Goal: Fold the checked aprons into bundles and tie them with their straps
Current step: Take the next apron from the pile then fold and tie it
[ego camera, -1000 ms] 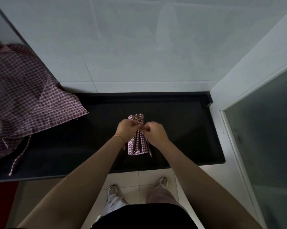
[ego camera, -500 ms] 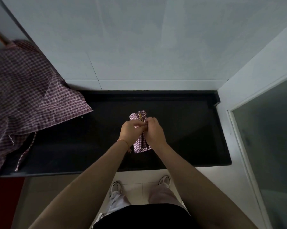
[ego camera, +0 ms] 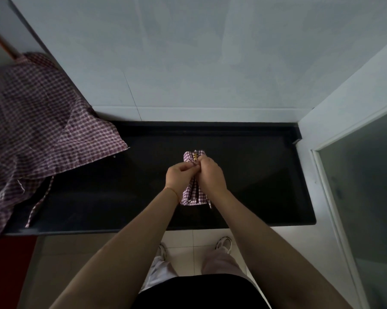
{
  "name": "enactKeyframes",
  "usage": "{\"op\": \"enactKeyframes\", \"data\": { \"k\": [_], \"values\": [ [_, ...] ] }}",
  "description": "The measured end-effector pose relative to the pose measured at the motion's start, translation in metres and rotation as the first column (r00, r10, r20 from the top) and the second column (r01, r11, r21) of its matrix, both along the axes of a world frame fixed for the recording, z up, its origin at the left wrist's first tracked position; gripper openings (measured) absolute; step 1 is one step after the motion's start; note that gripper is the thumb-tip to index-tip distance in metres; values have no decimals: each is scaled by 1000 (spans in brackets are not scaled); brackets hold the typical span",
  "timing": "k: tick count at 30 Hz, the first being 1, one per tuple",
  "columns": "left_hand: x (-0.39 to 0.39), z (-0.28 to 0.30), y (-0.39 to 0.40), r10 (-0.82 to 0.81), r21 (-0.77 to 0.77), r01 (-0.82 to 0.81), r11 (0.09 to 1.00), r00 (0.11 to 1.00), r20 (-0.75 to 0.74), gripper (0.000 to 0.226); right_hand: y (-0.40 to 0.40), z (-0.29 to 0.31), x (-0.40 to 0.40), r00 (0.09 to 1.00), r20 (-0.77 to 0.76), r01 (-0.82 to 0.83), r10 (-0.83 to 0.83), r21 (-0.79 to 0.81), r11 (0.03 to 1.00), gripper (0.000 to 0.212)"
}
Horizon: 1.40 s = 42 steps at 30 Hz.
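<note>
A small folded apron bundle (ego camera: 193,192) is held over the middle of the black table (ego camera: 266,179). The left hand (ego camera: 179,177) and the right hand (ego camera: 211,176) are pressed together on it, fingers curled, and its strap is pinched between them. An unfolded apron (ego camera: 38,130) is draped over the table's left end.

Checked apron bundle (ego camera: 193,192), pile (ego camera: 38,130) left.
</note>
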<state>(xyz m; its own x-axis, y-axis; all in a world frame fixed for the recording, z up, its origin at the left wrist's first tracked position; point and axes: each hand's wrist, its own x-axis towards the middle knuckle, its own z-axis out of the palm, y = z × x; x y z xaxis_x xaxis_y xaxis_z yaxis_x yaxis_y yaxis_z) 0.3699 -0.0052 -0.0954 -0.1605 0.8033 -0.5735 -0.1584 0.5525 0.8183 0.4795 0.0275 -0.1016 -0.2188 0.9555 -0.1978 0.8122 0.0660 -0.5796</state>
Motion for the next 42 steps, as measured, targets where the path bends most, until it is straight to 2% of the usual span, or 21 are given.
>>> {"op": "enactKeyframes", "data": {
  "k": [3,6,10,12,16,19,22,24,25,27,31,35,42],
  "values": [
    [-7,-6,1,2,-13,-2,1000,1000,14,8,15,14,8,1000,-30,-13,7,-205,979,10],
    [-9,-9,-2,7,-56,-4,998,999,45,8,25,25,21,995,-84,-80,51,-394,916,10],
    [-7,-10,-4,6,-70,1,998,995,97,8,24,25,29,969,-221,-16,-111,-505,863,11],
    [-8,-11,-4,8,-72,1,997,993,121,9,20,25,28,950,-243,47,-196,-509,860,11],
    [-9,-15,-3,51,-117,-36,992,990,130,19,15,26,23,958,-175,135,-226,-420,897,8],
    [-9,-17,0,70,-129,-46,991,980,188,26,8,22,21,939,-188,208,-288,-356,911,7],
    [-8,-15,1,98,-146,-65,987,968,232,20,5,17,19,895,-213,328,-393,-282,902,8],
    [-9,-16,1,139,-156,-103,982,960,243,18,6,15,18,772,-271,463,-575,-381,801,13],
    [-10,-16,1,160,-163,-120,979,953,256,19,7,16,16,661,-313,495,-682,-501,710,15],
    [-14,-17,1,194,-179,-148,973,940,281,19,10,19,16,467,-347,452,-813,-697,556,18],
    [-14,-15,2,214,-160,-177,971,943,256,17,11,26,21,322,-388,300,-864,-823,482,22],
    [-16,-18,2,200,-163,-173,971,966,165,15,6,33,25,148,-413,156,-899,-887,434,23],
    [-16,-10,1,215,-228,-179,957,965,147,17,-1,30,27,44,-404,53,-914,-912,406,30]
  ]
}}
